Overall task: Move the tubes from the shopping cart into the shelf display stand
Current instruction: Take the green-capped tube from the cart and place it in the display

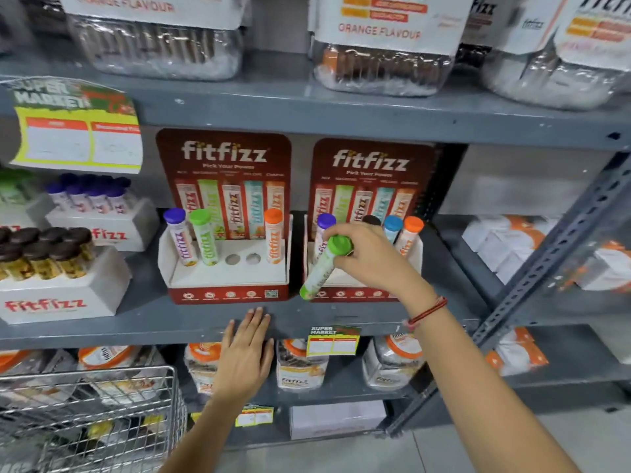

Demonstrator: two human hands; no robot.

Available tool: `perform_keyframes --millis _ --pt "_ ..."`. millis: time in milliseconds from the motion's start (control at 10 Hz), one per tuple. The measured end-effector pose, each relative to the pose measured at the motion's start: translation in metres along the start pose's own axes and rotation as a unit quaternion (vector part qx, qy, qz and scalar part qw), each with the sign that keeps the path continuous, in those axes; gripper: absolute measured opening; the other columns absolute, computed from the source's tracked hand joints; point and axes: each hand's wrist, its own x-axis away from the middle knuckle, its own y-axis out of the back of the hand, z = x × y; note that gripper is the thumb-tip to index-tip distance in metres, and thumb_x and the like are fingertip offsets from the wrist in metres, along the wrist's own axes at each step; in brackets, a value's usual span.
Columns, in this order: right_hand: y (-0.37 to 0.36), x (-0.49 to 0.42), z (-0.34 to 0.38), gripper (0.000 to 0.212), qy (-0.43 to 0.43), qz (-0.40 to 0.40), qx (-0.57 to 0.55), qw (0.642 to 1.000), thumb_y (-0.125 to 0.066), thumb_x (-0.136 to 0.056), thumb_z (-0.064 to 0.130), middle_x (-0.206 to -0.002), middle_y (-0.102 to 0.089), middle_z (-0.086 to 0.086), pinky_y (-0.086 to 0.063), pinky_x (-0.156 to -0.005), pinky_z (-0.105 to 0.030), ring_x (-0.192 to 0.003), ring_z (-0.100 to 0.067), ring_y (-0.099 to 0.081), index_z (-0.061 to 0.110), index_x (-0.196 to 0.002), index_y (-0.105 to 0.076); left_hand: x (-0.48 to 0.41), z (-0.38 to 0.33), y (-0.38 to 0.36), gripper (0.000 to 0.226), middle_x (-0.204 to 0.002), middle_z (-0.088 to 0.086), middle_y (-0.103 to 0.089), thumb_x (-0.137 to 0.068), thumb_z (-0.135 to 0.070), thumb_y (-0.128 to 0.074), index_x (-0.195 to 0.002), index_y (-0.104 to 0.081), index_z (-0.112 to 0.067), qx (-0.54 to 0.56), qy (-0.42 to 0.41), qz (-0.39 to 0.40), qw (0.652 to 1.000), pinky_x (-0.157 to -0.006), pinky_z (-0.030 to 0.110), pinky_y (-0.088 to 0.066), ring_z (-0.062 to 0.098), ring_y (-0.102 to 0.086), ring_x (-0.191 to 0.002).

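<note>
While the wire shopping cart stands nearest at lower left, the left hand lies flat against the grey shelf edge, fingers extended together, holding nothing. Beyond, the right hand grips a green-capped tube by its cap, tilted over the right display stand. The left display stand shows two vacant holes.

Green tube being held at the right display stand

The right hand is gripping a green-capped tube by its cap end, tilting it in front of the right display stand. Below and left of that stand, the left hand is lying flat against the shelf edge, beside the wire shopping cart.
</note>
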Motion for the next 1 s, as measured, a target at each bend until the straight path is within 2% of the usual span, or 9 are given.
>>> perform_keyframes --millis 100,200,300,400,500,600,700,1000 --pt "0.011 -0.005 -0.008 0.038 -0.018 -0.012 -0.007 1.000 -0.064 -0.079 0.013 -0.116 -0.064 -0.011 -0.043 -0.096 -0.040 -0.112 -0.034 -0.055 0.013 -0.118 -0.060 0.001 0.004 -0.001 0.061 -0.140 0.011 -0.046 -0.096 -0.041 -0.010 -0.132 -0.046 -0.007 -0.006 -0.002 0.006 1.000 -0.109 0.045 -0.017 0.024 -0.039 -0.129" --pt "0.018 -0.012 -0.013 0.023 -0.034 -0.032 -0.032 0.998 -0.067 -0.080 0.018 -0.095 -0.068 -0.012 -0.049 -0.069 -0.032 -0.095 -0.033 -0.062 0.008 -0.101 -0.066 0.001 0.004 0.000 0.061 -0.140 0.010 -0.046 -0.096 -0.042 -0.011 -0.133 -0.045 -0.008 -0.007 -0.002 0.007 1.000 -0.109 0.044 -0.016 0.023 -0.039 -0.129" --pt "0.022 -0.023 -0.020 0.026 -0.033 -0.054 -0.010 0.998 -0.069 -0.081 0.024 -0.083 -0.064 -0.006 -0.044 -0.065 -0.029 -0.078 -0.021 -0.060 0.006 -0.099 -0.066 0.002 0.003 0.001 0.061 -0.139 0.011 -0.047 -0.096 -0.043 -0.012 -0.132 -0.046 -0.008 -0.008 0.001 0.007 1.000 -0.109 0.042 -0.014 0.024 -0.041 -0.128" --pt "0.023 -0.037 -0.030 0.035 -0.025 -0.062 0.025 0.997 -0.070 -0.080 0.030 -0.095 -0.063 -0.006 -0.045 -0.076 -0.032 -0.097 -0.024 -0.057 0.009 -0.108 -0.064 0.002 0.003 0.001 0.062 -0.139 0.011 -0.048 -0.096 -0.043 -0.011 -0.132 -0.046 -0.008 -0.015 0.002 0.008 1.000 -0.109 0.042 -0.014 0.024 -0.041 -0.128" --pt "0.024 -0.048 -0.036 0.043 -0.033 -0.054 0.065 0.996 -0.068 -0.083 0.032 -0.114 -0.063 -0.011 -0.043 -0.094 -0.041 -0.118 -0.031 -0.047 0.009 -0.118 -0.058 0.001 0.003 0.002 0.062 -0.138 0.011 -0.048 -0.096 -0.044 -0.010 -0.132 -0.046 -0.008 -0.018 0.000 0.005 1.000 -0.109 0.041 -0.014 0.024 -0.042 -0.128" --pt "0.023 -0.056 -0.040 0.047 -0.038 -0.048 0.082 0.995 -0.065 -0.085 0.034 -0.120 -0.062 -0.013 -0.038 -0.101 -0.044 -0.121 -0.033 -0.044 0.010 -0.124 -0.054 0.002 0.002 0.003 0.064 -0.138 0.011 -0.048 -0.096 -0.045 -0.010 -0.132 -0.046 -0.007 -0.020 -0.002 0.005 1.000 -0.108 0.041 -0.014 0.024 -0.043 -0.127" --pt "0.020 -0.060 -0.044 0.049 -0.056 -0.035 0.089 0.994 -0.062 -0.087 0.033 -0.127 -0.058 -0.013 -0.037 -0.101 -0.046 -0.127 -0.034 -0.036 0.011 -0.129 -0.051 0.002 0.002 0.005 0.064 -0.137 0.011 -0.049 -0.096 -0.045 -0.010 -0.132 -0.047 -0.007 -0.022 -0.004 0.006 1.000 -0.108 0.040 -0.014 0.024 -0.043 -0.127" --pt "0.017 -0.065 -0.051 0.047 -0.075 -0.010 0.097 0.992 -0.063 -0.086 0.033 -0.129 -0.057 -0.015 -0.036 -0.103 -0.048 -0.131 -0.036 -0.033 0.013 -0.127 -0.052 0.003 0.002 0.006 0.067 -0.138 0.011 -0.049 -0.096 -0.047 -0.007 -0.132 -0.047 -0.008 -0.010 -0.004 0.011 1.000 -0.109 0.039 -0.013 0.024 -0.041 -0.129"
